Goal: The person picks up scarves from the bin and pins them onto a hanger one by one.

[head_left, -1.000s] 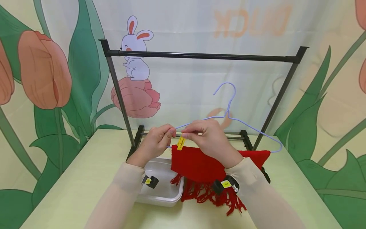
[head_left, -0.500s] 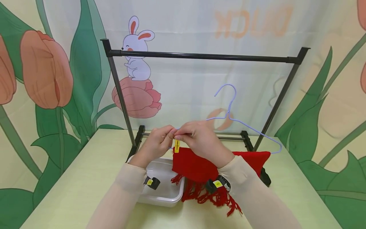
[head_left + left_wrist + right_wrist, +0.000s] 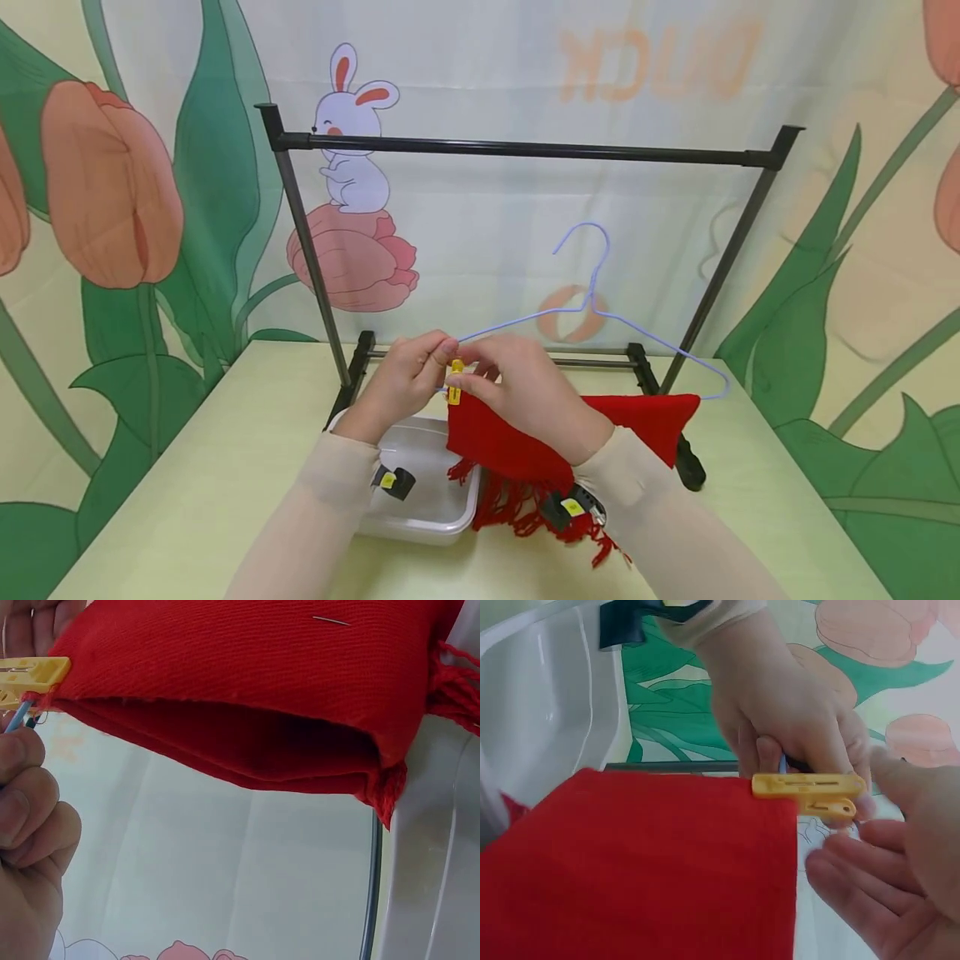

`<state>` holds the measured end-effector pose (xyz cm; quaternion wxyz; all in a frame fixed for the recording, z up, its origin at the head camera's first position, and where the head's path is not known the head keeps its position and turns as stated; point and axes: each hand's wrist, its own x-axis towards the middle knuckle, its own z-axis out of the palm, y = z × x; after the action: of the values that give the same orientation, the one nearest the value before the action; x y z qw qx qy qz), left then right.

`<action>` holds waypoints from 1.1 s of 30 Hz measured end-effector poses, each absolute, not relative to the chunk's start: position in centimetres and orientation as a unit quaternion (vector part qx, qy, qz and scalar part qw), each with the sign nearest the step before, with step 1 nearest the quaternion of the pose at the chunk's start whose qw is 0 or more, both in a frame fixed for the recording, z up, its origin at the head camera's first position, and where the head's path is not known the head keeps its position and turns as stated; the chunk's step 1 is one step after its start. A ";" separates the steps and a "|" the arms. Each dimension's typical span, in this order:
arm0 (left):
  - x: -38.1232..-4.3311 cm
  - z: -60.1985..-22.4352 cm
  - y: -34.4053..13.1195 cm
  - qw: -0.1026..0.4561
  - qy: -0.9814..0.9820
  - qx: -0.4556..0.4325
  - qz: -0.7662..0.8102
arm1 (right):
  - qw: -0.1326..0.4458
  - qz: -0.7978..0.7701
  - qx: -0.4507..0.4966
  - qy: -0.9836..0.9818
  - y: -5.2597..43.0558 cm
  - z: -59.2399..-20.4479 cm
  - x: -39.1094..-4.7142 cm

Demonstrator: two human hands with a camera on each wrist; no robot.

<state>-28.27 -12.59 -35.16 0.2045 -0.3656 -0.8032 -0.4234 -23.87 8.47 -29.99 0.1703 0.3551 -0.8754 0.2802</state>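
Note:
My left hand [image 3: 411,375] grips the left end of a lilac wire hanger [image 3: 540,314]. A folded red scarf [image 3: 510,442] with fringe hangs over the hanger's lower bar, its side fold gaping in the left wrist view. At the scarf's upper left corner, a yellow clothespin [image 3: 806,785] bites the fabric near the hanger wire. Beside it is my right hand [image 3: 525,392]; in the right wrist view its fingers [image 3: 870,892] are spread loosely, apart from the clothespin. The hanger's lower bar is mostly hidden by scarf and hands.
A black garment rack [image 3: 525,149] stands behind my hands, its crossbar above the hanger hook. Under the scarf's left side sits a white plastic tub [image 3: 420,533] on the pale table [image 3: 187,467]. A printed curtain [image 3: 480,233] covers the back.
My right hand moved left with the clothespin to the scarf's corner, then loosened its fingers from it. The clothespin now sits on the corner. My left hand kept its grip on the hanger.

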 end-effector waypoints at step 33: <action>-28.2 -36.1 -12.6 0.214 -0.801 -0.339 -0.445 | -0.038 0.294 0.116 -0.948 36.8 -42.8 -14.3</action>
<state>-28.19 -12.58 -36.07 0.2136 -0.3391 -0.8008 -0.4451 -14.35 36.76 -42.82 -0.0379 0.1163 -0.9480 0.2939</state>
